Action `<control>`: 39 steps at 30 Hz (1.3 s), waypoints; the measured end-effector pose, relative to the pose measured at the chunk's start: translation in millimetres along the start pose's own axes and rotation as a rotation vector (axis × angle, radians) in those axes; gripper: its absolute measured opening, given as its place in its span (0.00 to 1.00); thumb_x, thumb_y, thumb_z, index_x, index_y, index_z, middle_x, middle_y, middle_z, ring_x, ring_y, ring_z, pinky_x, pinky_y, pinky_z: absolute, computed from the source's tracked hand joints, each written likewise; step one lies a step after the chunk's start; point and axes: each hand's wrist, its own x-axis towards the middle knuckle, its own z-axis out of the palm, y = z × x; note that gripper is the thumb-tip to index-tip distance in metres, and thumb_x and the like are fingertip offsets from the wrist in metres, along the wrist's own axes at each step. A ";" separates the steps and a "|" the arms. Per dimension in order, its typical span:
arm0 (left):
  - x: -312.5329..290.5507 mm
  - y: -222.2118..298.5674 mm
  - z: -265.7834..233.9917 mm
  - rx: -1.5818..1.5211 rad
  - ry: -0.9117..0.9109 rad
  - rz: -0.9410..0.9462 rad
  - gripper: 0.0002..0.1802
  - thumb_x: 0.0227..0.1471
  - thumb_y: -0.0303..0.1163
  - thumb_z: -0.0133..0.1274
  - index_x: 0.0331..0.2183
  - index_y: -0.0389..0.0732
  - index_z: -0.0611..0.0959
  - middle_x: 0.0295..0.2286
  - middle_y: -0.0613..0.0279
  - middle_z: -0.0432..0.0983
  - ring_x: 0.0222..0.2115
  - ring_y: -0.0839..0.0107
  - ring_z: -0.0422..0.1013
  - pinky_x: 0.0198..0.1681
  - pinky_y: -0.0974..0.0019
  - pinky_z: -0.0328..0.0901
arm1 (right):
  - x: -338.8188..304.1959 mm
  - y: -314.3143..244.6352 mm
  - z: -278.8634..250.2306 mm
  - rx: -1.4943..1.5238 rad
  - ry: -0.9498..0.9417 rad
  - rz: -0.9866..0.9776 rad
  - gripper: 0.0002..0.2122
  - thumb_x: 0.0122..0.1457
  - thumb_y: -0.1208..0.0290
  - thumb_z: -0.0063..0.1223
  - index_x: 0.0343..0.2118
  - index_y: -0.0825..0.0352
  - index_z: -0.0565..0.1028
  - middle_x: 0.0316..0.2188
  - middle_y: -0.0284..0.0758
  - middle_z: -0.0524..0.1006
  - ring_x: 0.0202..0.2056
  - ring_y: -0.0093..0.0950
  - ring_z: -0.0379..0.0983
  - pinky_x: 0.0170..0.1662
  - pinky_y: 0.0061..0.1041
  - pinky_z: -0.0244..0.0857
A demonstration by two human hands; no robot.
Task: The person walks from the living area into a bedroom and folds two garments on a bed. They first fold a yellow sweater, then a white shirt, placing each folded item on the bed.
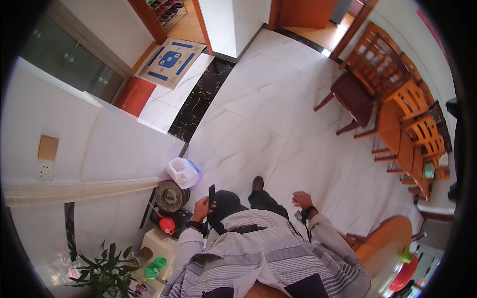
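While the person is standing on the pale marble-look tile floor [258,99], the view is looking straight down past a grey striped shirt [263,253] to dark trousers and one shoe [257,183]. Largest thing around is the floor, running up to a doorway with a black veined threshold strip [201,99] and a flattened blue-and-white cardboard box [171,62] lying by it, probably parked out of the walkway. Along the right side a set of orange-brown wooden chairs [397,94] is crowding a table, pushed in tight so the passage is staying open. At the left a white wall [99,144] is carrying a socket plate [45,170]; against its foot a white plastic jug [183,172], a round metal pot lid [170,195] and a red funnel-like piece [167,225] are sitting bunched together, seemingly stored in the corner. A leafy potted plant [102,275] is showing lower left. Left hand [202,207] is curling closed around a slim black phone-like object [211,194], holding it upright near the waist, likely for viewing. Right hand [299,199] is hanging loosely half-curled, gripping nothing, out from the hip and well apart from the dark object, a wrist strap just below it.
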 end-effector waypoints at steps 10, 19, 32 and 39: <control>55.8 193.1 -30.3 -0.484 -0.199 0.185 0.17 0.63 0.33 0.46 0.48 0.32 0.75 0.37 0.56 0.79 0.36 0.69 0.76 0.40 0.66 0.72 | 110.6 -321.1 118.3 -0.246 -0.162 -0.284 0.18 0.62 0.64 0.52 0.50 0.72 0.72 0.35 0.37 0.79 0.34 0.26 0.77 0.37 0.25 0.73; 106.0 327.9 -98.4 -0.097 -0.363 0.150 0.20 0.61 0.33 0.52 0.52 0.35 0.75 0.35 0.64 0.78 0.34 0.77 0.74 0.37 0.72 0.70 | 103.4 -494.8 327.4 -0.630 -1.004 -0.531 0.18 0.61 0.69 0.54 0.52 0.71 0.71 0.38 0.38 0.79 0.40 0.25 0.76 0.45 0.24 0.70; 179.2 437.2 -91.1 0.036 0.000 0.291 0.19 0.53 0.33 0.59 0.45 0.34 0.79 0.30 0.63 0.78 0.31 0.76 0.74 0.37 0.69 0.69 | 173.4 -623.4 409.1 -0.535 -1.384 -0.194 0.20 0.61 0.69 0.57 0.52 0.74 0.69 0.38 0.43 0.79 0.36 0.25 0.77 0.39 0.25 0.73; 217.5 529.7 -56.1 0.107 0.045 0.273 0.13 0.48 0.32 0.62 0.36 0.35 0.84 0.28 0.59 0.81 0.30 0.74 0.76 0.33 0.70 0.69 | 221.2 -726.8 391.0 -0.310 -1.438 -0.028 0.14 0.61 0.74 0.55 0.48 0.74 0.71 0.40 0.36 0.78 0.40 0.25 0.76 0.46 0.27 0.73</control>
